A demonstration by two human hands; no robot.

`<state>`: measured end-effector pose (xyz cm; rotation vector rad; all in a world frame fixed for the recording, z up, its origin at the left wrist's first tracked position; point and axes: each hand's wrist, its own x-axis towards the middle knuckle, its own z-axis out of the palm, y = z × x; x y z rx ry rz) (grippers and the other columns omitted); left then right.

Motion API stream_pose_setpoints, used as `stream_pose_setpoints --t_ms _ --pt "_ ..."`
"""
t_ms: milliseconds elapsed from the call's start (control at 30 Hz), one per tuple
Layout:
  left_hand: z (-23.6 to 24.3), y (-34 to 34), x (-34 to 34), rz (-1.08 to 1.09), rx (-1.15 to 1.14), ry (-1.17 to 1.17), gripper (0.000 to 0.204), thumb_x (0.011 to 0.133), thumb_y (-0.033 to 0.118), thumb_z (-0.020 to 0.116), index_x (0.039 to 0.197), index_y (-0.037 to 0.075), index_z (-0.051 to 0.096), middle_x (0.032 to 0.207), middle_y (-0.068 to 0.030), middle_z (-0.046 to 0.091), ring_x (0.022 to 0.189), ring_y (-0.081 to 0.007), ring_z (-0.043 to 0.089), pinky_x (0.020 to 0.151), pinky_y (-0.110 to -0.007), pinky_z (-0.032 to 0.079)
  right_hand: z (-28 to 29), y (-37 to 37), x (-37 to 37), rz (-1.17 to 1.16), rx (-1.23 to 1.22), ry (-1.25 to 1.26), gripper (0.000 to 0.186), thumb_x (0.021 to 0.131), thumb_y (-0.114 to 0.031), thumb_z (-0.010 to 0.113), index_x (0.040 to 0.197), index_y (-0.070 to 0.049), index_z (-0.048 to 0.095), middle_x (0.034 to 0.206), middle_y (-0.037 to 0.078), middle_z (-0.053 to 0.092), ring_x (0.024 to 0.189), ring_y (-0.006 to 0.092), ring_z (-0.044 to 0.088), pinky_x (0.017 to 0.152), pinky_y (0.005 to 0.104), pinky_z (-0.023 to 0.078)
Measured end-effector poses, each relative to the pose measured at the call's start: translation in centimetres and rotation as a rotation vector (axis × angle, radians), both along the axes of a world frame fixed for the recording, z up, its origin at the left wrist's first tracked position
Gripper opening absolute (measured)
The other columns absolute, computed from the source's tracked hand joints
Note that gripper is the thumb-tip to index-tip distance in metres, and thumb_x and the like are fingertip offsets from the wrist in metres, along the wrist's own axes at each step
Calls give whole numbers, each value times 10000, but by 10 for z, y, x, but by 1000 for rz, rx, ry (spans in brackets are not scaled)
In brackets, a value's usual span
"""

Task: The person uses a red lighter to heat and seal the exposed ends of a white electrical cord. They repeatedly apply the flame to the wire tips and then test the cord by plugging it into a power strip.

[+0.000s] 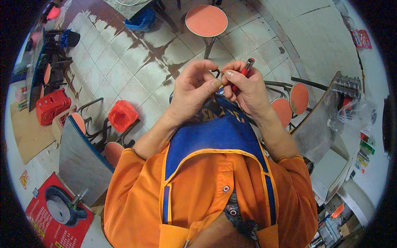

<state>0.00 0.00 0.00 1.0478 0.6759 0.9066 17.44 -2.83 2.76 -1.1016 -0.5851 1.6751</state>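
**Close together, over the blue apron (211,142)**

The left hand (194,89) is nearly closed, thumb and finger seeming to pinch a small dark piece (217,73). The right hand (248,84), fingers curled, grips a red tool (245,71) upright, probably so its fingertips remain free. Far beyond stands an orange stool (206,20).

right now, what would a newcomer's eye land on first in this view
Probably the orange shirt and blue apron filling the lower middle. Above, the right hand grips a red pen-like tool close beside the left hand. At the top, a round orange stool stands out against pale tiles.
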Motion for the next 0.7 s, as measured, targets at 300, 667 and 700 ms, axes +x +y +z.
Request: stream_pose_setpoints --t_ms 300,667,700 --pt "2 -1 1 37 6 -16 322 887 92 688 1136 22 495 850 -7 575 769 -65 533 672 -202 432 0 2 1 27 27 -30 143 915 -108 599 1005 3 600 786 66 630 546 106 577 446 206 439" --pt "-5 0 -1 70 38 33 271 882 107 700 1054 35 504 850 11 547 770 -50 513 660 -194 428 4 2 3 88 10 -36 222 919 -147 586 1077 10 592 859 51 636 611 93 595 465 198 442" --pt "-4 0 -1 70 27 23 277 882 103 698 1067 34 502 843 10 551 764 -51 516 654 -194 428 3 3 3 85 15 -28 224 921 -151 585 1079 8 590 856 49 635 609 93 593 465 198 442"
